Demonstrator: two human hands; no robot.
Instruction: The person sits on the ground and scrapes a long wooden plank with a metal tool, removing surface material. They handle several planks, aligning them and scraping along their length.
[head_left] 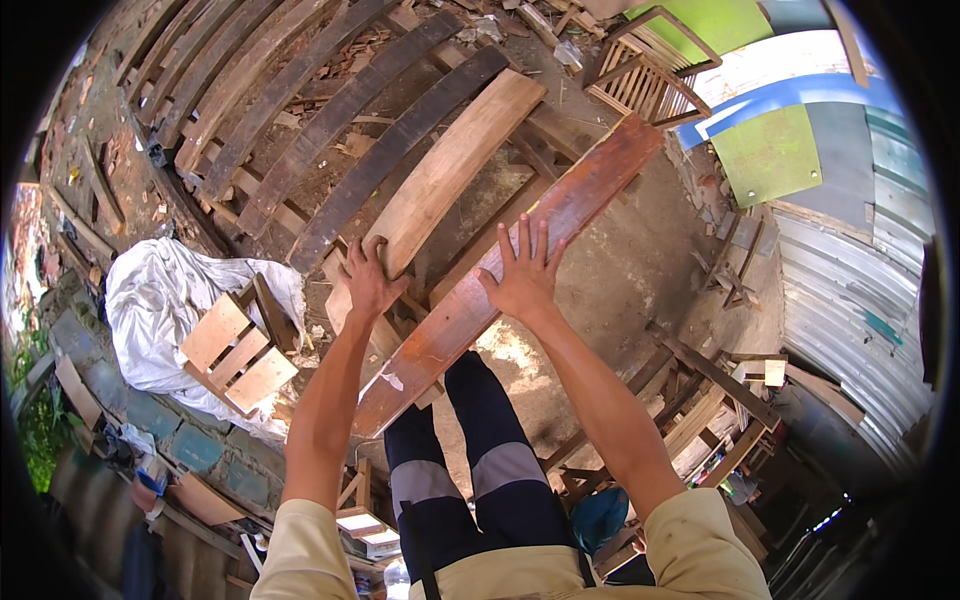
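Manual handling of loose planks, apparently at a steadying or positioning step. Under the right hand point(525, 288): a reddish-brown plank point(590, 190), with fingers spread apart and laid over the upper face rather than wrapped round it. At the near end of a pale plank point(455, 165): the left hand point(370, 288), with fingers apart and slightly bent; firm hold or light touch, cannot tell. For any lift or shift, would call for fingers hooked over the long edges and even support along the length, against tipping or sliding.

Reddish-brown plank: long and flat, running obliquely from below and left of the right fingers to beyond and right of them. Glossy, as if varnished, with darker mottling, a whitish patch toward the near end and a thin yellowish line along the far left edge. Pale plank: duller, bare-looking, extending ahead and right of the left fingers. Beyond the left fingers: dark planks point(400, 143) in a row. Left of them: a white sheet point(150, 310).
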